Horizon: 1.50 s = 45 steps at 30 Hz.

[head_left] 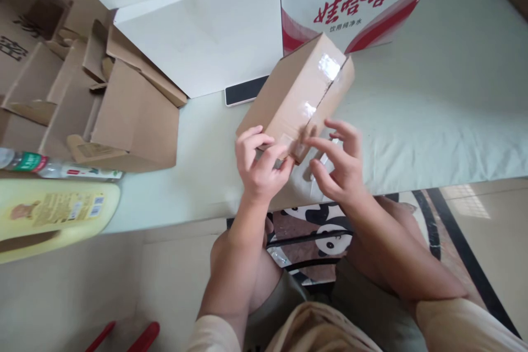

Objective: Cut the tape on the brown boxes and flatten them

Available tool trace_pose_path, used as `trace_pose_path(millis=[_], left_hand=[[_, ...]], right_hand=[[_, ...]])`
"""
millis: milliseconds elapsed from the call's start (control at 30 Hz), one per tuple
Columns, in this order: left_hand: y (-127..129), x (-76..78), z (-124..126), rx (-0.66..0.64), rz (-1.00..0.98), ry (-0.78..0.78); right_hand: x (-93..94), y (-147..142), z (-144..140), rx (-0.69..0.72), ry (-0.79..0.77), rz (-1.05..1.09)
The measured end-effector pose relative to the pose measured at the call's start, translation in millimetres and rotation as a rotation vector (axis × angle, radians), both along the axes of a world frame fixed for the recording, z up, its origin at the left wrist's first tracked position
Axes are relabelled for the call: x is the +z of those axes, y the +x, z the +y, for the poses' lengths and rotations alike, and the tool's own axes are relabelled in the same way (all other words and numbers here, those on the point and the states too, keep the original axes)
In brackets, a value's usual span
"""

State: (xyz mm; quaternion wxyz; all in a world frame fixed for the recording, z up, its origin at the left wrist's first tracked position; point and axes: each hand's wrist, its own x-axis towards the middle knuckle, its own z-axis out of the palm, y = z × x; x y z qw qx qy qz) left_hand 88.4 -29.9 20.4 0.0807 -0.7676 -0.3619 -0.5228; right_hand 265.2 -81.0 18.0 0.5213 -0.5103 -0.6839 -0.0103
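A small brown cardboard box (295,93), sealed with clear tape along its seam, lies tilted on the pale green sheet (433,121). My left hand (259,162) grips the box's near corner, fingers curled over its edge. My right hand (338,162) has its fingers spread at the near end of the box, thumb and forefinger on the tape by the seam. A loose bit of clear tape seems to hang below that corner.
A white box (206,33) and a red-printed water carton (355,0) stand behind. A black phone (245,91) lies under the white box's edge. Opened cardboard boxes (103,104) sit left, with a bottle (49,166) and a yellow stool (53,214).
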Motion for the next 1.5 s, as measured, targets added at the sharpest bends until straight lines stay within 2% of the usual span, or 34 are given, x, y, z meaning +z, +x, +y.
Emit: trace_pose_path(millis=[100,300,567,800,1067,1200,1300,1400,1500], left_hand=[[8,0.4,-3,-0.019,0.015,-0.024],[6,2.8,0,0.022,-0.005,0.007],[-14,16.7,4,0.071,-0.025,-0.177],[-21,29.5,1,0.081,0.158,-0.294],[-25,30.6,3,0.030,0.161,-0.306],[-24,31.0,3,0.061,0.159,-0.285],[-25,32.8,3,0.030,0.181,-0.291],[-28,33.1,5,-0.020,0.200,-0.323],[-29,30.7,7,-0.009,0.187,-0.347]], right_hand=[[-10.9,-3,5,0.076,0.007,-0.029],[-30.9,-6,7,0.014,-0.070,-0.048],[-13.6,-13,1,0.012,-0.389,-0.191],[-13.6,-21,0,0.007,-0.304,-0.105],[-13.5,-21,0,-0.018,-0.241,-0.085],[-10.6,-23,-1,-0.039,-0.277,-0.100],[-10.4,-21,0,-0.050,-0.286,-0.102],[-12.8,-15,2,-0.026,-0.266,-0.069],[-15.2,-12,4,0.027,-0.297,-0.049]])
